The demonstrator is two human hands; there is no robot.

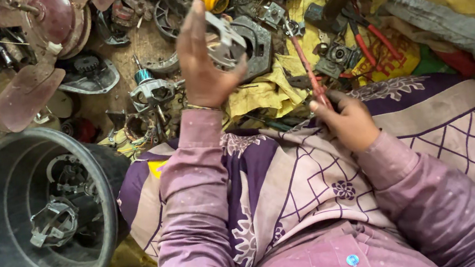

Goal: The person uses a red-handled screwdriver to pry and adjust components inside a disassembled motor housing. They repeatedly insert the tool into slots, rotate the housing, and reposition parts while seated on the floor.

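Left hand [203,64], upper centre, clamped on grey metal bracket [225,39]. Right hand [347,121] closed round red-handled screwdriver [308,71]. Advice: steady bracket, seat tip squarely before turning.

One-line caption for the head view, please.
Left hand lifts a metal bracket; right hand holds a red screwdriver.

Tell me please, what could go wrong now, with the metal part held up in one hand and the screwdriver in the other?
1. The left hand holds the grey metal part in the air, unsupported; the red screwdriver in the right hand might slip off it toward the fingers.
2. If dropped, the part could get lost among the scattered motor parts below.
3. Loose pliers lie close and may snag a sleeve.
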